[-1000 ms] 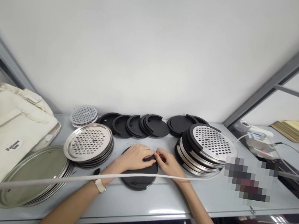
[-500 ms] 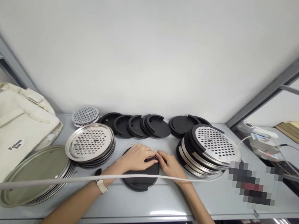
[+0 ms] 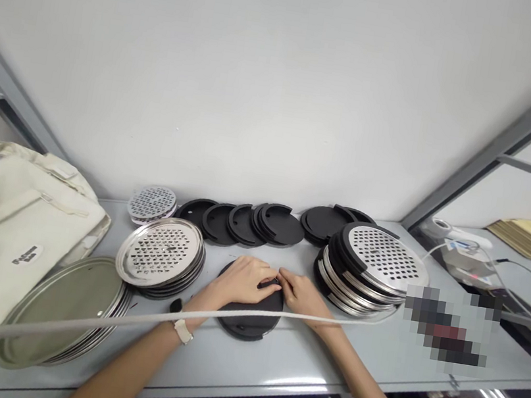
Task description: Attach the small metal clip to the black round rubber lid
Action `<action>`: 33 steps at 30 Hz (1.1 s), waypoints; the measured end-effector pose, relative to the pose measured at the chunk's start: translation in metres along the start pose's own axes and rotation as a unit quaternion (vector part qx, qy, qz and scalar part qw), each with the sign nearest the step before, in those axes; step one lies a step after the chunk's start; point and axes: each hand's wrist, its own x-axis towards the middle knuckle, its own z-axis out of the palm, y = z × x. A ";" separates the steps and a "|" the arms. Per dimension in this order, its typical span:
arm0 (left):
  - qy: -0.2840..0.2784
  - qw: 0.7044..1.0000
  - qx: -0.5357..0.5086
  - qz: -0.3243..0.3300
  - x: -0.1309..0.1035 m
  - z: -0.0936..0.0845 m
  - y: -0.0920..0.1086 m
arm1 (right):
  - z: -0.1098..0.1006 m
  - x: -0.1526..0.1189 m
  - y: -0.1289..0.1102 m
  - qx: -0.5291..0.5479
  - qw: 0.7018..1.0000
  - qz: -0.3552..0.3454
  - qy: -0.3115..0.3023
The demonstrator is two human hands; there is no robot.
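A black round disc with a raised partial rim [image 3: 250, 320] lies flat on the grey table. My left hand [image 3: 247, 281] rests over its upper left part, fingers curled along the far edge and thumb stretched across the surface. At the upper right edge, my right hand [image 3: 299, 292] pinches the rim, its fingertips meeting those of my left hand. The far edge of the disc is hidden under my fingers. A white cable [image 3: 152, 319] hangs between the camera and the disc, crossing in front of both arms.
Left stand a stack of perforated metal plates [image 3: 160, 253], olive lids [image 3: 63, 315] and a cream bag [image 3: 5, 233]. Black rimmed discs [image 3: 284, 226] lie along the wall. To the right is a stack of perforated silver discs with black rims [image 3: 381, 256]; a pixelated patch covers something beyond it.
Both hands keep almost the same hold on the black disc. The view has shifted very slightly.
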 end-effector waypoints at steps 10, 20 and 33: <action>0.001 1.000 -0.016 0.000 0.000 0.001 0.000 | -0.001 0.002 -0.002 -0.049 0.999 0.009 -0.022; -0.017 0.999 -0.017 -0.028 -0.003 -0.004 0.003 | 0.002 -0.002 -0.001 -0.035 0.999 0.019 -0.003; -0.008 0.999 -0.042 0.007 -0.003 -0.006 0.004 | 0.016 -0.009 0.001 -0.014 0.997 0.055 0.050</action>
